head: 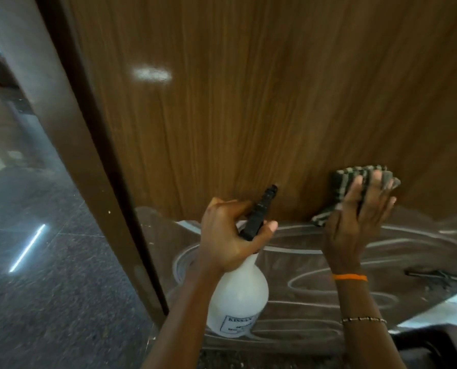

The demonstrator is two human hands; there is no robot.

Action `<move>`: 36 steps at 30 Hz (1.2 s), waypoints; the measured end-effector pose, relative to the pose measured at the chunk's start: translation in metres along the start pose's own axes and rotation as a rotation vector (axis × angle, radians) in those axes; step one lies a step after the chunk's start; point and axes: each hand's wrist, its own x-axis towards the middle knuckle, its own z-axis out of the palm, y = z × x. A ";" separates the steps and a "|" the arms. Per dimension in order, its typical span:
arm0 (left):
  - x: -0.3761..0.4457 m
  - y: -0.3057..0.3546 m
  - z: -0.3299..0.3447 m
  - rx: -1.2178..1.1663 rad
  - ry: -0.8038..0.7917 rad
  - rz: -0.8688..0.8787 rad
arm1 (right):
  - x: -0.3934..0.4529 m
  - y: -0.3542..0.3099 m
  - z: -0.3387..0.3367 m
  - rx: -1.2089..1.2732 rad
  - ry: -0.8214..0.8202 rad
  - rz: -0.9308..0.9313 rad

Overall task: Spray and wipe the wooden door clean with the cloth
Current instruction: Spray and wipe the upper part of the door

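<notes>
Wooden door (248, 102): fills the far scene ahead of us; striped cloth (349, 193): pressed flat on its lower right by our right hand (360, 222), fingers straight; white spray bottle (238, 296): left of it, neck gripped by our left hand (230, 235), nozzle near the door; dark speckled floor (49, 262): left.

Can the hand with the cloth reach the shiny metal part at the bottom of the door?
Probably yes. The right hand presses the cloth flat on the wooden door just above the metal plate, and nothing sits between them.
</notes>
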 end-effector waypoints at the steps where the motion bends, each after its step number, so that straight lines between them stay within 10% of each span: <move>1: 0.001 0.003 0.008 -0.002 -0.011 -0.003 | 0.001 -0.002 0.000 0.038 0.004 0.006; 7: -0.002 0.003 0.021 -0.125 0.074 -0.001 | 0.004 -0.046 0.014 0.209 0.082 0.165; 17: -0.012 0.004 0.015 -0.015 0.193 -0.084 | -0.010 -0.071 0.030 0.110 -0.119 -0.406; 30: -0.006 0.018 0.069 -0.079 0.056 -0.151 | 0.018 0.091 -0.027 0.091 0.126 0.382; 36: 0.002 0.030 0.087 0.114 0.015 -0.128 | 0.002 0.045 -0.011 0.243 0.064 0.173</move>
